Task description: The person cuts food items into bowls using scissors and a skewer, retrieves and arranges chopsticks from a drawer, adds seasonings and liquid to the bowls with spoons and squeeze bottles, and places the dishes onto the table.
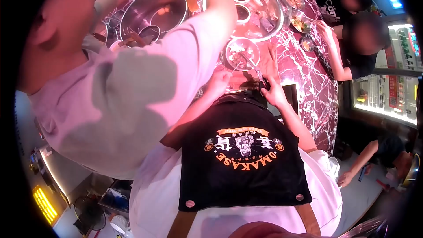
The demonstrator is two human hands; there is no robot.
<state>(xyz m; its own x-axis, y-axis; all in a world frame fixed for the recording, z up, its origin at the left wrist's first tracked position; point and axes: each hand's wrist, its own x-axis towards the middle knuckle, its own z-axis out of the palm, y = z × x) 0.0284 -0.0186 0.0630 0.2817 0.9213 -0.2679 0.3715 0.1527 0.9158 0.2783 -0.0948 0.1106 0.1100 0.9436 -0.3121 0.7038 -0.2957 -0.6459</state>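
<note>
Bowl (256,53): on the marbled table (305,79), beside the large tray (281,17), food (242,60) inside.
Left hand (219,81): pinched around a thin utensil (237,66).
Right hand (274,91): curled round scissors (255,68), finger opening unclear.
Cutting: seemingly underway; calls for steadied food.

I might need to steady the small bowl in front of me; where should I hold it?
Probably pinch its left rim from the near left, using your left hand after freeing it: the bowl has an exposed round edge there, while the tray crowds its far side and scissors enter from the near right.
</note>
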